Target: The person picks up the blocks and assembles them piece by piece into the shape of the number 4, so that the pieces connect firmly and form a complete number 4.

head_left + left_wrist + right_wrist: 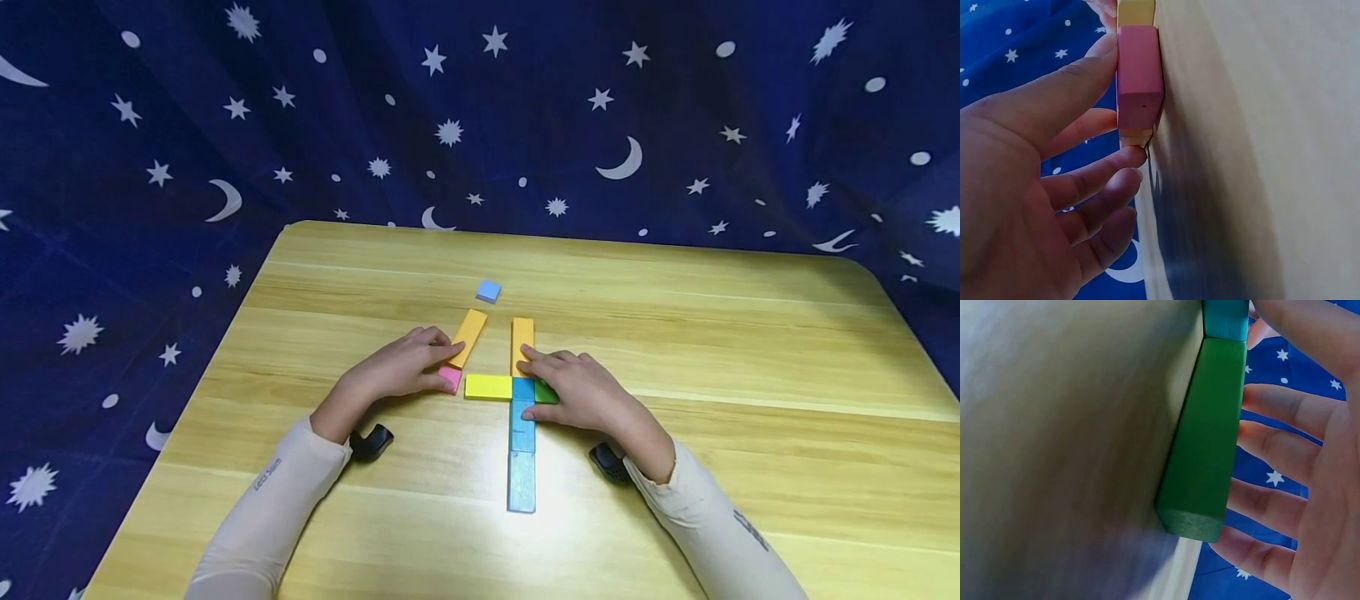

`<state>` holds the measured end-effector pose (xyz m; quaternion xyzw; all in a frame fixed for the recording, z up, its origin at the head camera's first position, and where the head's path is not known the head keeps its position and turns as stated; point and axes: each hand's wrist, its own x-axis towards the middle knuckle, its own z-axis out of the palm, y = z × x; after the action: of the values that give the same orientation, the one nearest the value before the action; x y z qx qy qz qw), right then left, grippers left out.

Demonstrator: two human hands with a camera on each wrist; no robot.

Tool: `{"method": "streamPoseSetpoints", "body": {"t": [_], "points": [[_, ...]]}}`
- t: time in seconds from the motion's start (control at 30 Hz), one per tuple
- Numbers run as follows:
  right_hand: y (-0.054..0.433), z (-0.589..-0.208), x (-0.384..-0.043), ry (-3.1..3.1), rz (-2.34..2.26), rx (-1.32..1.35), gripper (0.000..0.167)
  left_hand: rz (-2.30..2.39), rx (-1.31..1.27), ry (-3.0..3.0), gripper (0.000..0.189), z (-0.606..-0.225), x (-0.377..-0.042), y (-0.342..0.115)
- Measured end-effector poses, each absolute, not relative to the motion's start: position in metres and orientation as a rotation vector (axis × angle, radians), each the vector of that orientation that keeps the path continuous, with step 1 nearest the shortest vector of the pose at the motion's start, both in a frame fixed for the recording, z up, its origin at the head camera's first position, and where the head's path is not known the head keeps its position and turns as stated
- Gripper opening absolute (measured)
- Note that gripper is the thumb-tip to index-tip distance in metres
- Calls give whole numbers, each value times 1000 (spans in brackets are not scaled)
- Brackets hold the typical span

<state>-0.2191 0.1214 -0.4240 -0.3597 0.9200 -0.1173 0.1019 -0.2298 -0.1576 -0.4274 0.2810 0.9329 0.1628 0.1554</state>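
My left hand [405, 362] touches two wooden blocks at the left. Its thumb is at the pink block [1140, 65], and a fingertip lies on the slanted orange block [470, 333] that meets it. My right hand [581, 390] rests over a cross of blocks. Its thumb touches a blue block [522, 433], and its index fingertip is on the upright-lying orange block [522, 329]. Under its palm lies the green block [1207, 437], partly hidden in the head view. The yellow block [487, 387] forms the cross's left arm.
A small light-blue block [488, 291] lies alone farther back on the wooden table [750, 350]. A pale blue block [521, 483] ends the cross toward me. Black wrist devices [371, 443] sit by both sleeves. Behind the table hangs a dark blue curtain [525, 100] with stars and moons.
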Motion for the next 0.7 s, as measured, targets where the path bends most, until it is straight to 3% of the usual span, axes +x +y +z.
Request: {"method": "streamPoseSetpoints", "body": {"t": [0.23, 0.5, 0.7], "points": [[123, -423, -220, 2717, -355, -1062, 66, 460, 806, 2660, 63, -426, -232, -158], [123, -422, -220, 2705, -348, -1039, 68, 500, 855, 2794, 39, -429, -239, -154], [122, -421, -219, 2699, -351, -1043, 68, 405, 953, 2861, 36, -432, -243, -151]]}}
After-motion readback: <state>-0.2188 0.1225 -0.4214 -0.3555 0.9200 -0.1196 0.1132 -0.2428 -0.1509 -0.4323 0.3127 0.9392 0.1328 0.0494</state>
